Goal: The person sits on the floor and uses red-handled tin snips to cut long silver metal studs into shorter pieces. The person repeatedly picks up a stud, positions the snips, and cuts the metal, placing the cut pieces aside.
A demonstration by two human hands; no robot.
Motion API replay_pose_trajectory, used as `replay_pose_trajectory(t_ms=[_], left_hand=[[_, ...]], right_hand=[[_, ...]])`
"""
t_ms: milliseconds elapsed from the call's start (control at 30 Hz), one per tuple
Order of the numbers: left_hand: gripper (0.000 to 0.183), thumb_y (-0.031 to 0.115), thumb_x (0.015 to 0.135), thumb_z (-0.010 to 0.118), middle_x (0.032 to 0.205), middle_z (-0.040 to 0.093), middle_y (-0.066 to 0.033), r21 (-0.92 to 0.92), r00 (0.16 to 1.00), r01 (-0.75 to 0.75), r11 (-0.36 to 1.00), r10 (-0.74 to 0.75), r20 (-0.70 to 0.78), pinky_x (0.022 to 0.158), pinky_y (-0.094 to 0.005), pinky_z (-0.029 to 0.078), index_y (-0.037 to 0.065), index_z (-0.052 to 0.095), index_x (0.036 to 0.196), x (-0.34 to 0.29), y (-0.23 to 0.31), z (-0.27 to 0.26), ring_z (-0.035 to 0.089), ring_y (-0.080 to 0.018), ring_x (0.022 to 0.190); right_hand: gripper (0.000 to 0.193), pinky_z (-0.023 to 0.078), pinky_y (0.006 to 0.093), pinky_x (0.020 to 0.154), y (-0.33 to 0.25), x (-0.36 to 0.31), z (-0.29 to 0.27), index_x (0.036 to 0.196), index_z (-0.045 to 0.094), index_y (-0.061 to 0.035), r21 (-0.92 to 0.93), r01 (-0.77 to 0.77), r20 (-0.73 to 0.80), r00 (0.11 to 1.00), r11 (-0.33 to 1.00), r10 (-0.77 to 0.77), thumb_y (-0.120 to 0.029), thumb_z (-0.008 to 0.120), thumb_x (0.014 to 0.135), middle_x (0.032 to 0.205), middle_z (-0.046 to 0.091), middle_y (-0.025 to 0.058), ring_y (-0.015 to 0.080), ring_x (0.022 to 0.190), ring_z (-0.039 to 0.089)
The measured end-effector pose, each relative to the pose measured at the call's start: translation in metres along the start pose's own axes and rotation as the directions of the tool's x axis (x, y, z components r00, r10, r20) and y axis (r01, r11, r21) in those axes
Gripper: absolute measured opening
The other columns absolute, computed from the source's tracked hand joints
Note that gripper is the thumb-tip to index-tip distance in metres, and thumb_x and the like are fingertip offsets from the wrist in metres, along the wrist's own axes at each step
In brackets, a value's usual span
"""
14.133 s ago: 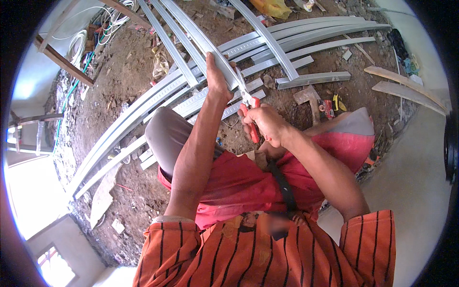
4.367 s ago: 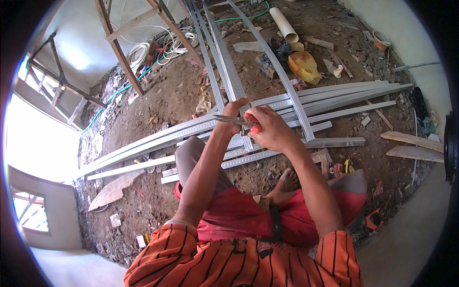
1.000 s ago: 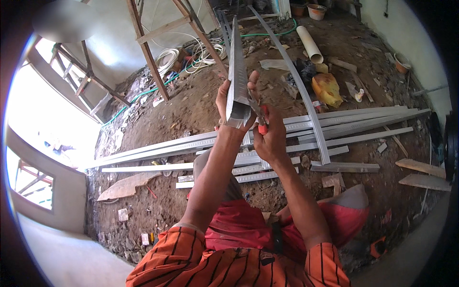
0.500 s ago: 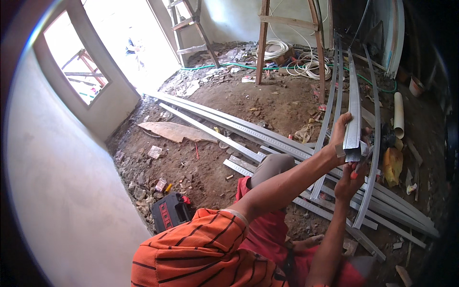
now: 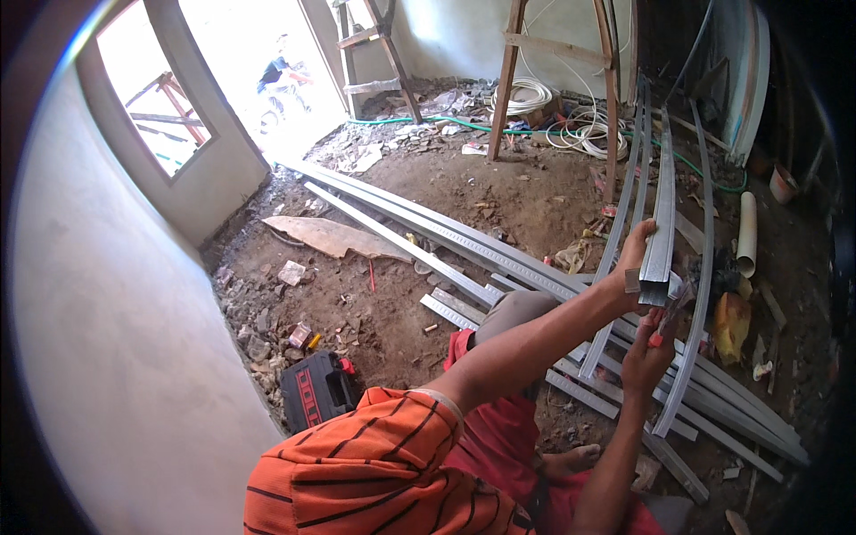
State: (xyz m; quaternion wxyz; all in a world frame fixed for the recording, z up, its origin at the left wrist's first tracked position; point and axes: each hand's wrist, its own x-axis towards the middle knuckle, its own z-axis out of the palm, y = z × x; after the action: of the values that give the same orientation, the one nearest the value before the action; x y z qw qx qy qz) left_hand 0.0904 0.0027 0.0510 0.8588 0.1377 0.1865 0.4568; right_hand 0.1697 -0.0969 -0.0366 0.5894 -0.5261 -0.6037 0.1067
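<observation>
My left hand grips the near end of a long galvanized metal channel, its fingers wrapped around the left side. The channel's open end faces me, and its far end runs away toward the back right. Just below that end, my right hand is closed around a red-handled hand tool. Most of the tool is hidden by my fingers, so its exact kind is unclear. More thin metal strips stand out on either side of the channel.
Several metal profiles lie crosswise on the dirt floor beside my knee. A black-and-red tool case sits by the left wall. Wooden ladders, coiled white cable, a green hose and a pale pipe are farther off.
My right hand with the tool has dropped slightly from the channel's end. My left hand keeps its grip. The person outside the doorway has moved to the right. The whole view has shifted a little.
</observation>
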Motion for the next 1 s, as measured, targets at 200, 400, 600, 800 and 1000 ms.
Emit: replay_pose_trajectory(t_ms=[200,400,600,800,1000], left_hand=[[0.044,0.046,0.083,0.041,0.059,0.053,-0.0094,0.017,1.000,0.003,1.000,-0.003,0.002,0.044,-0.0345,0.044,0.004,0.053,0.078,0.000,0.000,0.000,0.051,-0.0224,0.046],[0.044,0.046,0.081,0.048,0.062,0.055,-0.0094,0.084,0.994,-0.087,0.993,0.081,0.066,0.046,-0.0339,0.046,0.002,0.053,0.084,0.010,-0.002,-0.014,0.054,-0.0218,0.048],[0.043,0.045,0.082,0.047,0.059,0.054,-0.0094,0.052,0.998,-0.016,0.998,0.013,0.064,0.044,-0.0326,0.046,0.003,0.055,0.082,0.005,-0.001,-0.009,0.053,-0.0221,0.045],[0.044,0.046,0.084,0.046,0.060,0.056,-0.0085,0.124,0.999,-0.025,0.992,0.019,0.047,0.043,-0.0317,0.046,0.004,0.056,0.084,-0.007,0.008,-0.004,0.054,-0.0212,0.046],[0.043,0.045,0.084,0.046,0.063,0.056,-0.0084,0.172,0.998,-0.063,0.983,0.057,0.042,0.042,-0.0329,0.045,0.003,0.054,0.088,-0.016,0.009,-0.008,0.054,-0.0209,0.046]], right_hand=[[0.029,0.046,0.0373,0.078,-0.012,0.001,-0.003,0.110,0.048,0.0045,-0.139,-0.055,0.028,0.998,0.989,0.059,-0.019,0.045,0.093,0.100,0.059,0.0211,0.0291,0.092,0.060],[0.025,0.044,0.0343,0.079,-0.009,-0.003,0.002,0.103,0.048,0.0025,0.011,-0.074,0.043,0.996,0.997,0.074,-0.020,0.046,0.093,0.091,0.056,0.0147,0.0249,0.087,0.057],[0.019,0.041,0.0281,0.060,0.008,-0.018,0.005,0.095,0.047,-0.0035,0.329,-0.234,0.184,0.966,0.915,0.180,-0.022,0.047,0.091,0.073,0.052,0.0076,0.0169,0.067,0.054],[0.019,0.032,0.0208,0.045,-0.021,-0.031,0.007,0.087,0.045,-0.0081,0.660,-0.540,0.492,0.836,0.523,0.242,-0.026,0.050,0.091,0.061,0.046,0.0003,0.0070,0.051,0.041],[0.024,0.033,0.0174,0.043,-0.025,-0.022,-0.005,0.099,0.045,-0.0057,0.404,-0.495,0.344,0.862,0.770,0.374,-0.025,0.055,0.089,0.075,0.056,0.0037,0.0053,0.052,0.043]])
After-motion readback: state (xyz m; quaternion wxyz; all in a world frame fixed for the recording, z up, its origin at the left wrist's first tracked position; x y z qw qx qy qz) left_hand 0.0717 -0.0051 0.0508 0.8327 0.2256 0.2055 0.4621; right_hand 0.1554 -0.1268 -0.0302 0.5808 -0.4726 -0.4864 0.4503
